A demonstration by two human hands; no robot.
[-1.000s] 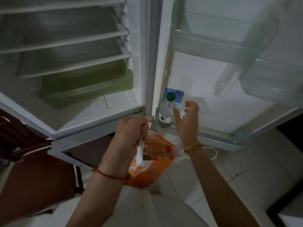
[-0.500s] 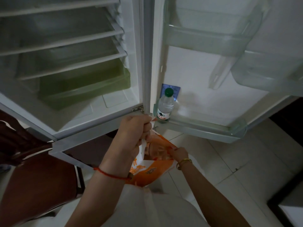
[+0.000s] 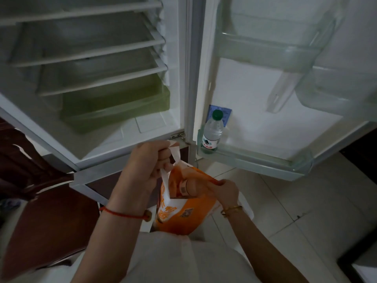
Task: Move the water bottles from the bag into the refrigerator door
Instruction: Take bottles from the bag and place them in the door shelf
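Head camera, looking down past my forearms. My left hand (image 3: pixel 149 168) is closed in a fist round the white handles (image 3: pixel 166 180) of the orange bag (image 3: pixel 183 219) and holds it up in front of me, with a red string bracelet (image 3: pixel 122 213) on that wrist. My right hand (image 3: pixel 225 192), with a gold bangle (image 3: pixel 231 209) on its wrist, is at the right side of the bag's mouth. Its fingers are curled against the orange rim, but I cannot tell whether they grip the rim or what lies inside. Just left of those fingers, inside the open mouth, a labelled bottle (image 3: pixel 186 187) lies on its side, only partly showing.

Beyond the bag, farther and to the right, the refrigerator door (image 3: pixel 275 99) stands open. A green-capped bottle (image 3: pixel 212 133) stands upright at the left end of the bottom door shelf (image 3: pixel 265 162), close to the hinge. A blue sticker (image 3: pixel 226 113) shows on the door liner behind its cap. Higher on the door there are clear door bins (image 3: pixel 265 50).

To the left the refrigerator cabinet is open too, with white shelves (image 3: pixel 91 52) and a green drawer (image 3: pixel 114 111) low down. Pale floor tiles (image 3: pixel 295 211) run under the door at the right, and dark brown furniture (image 3: pixel 40 221) sits at the near left.
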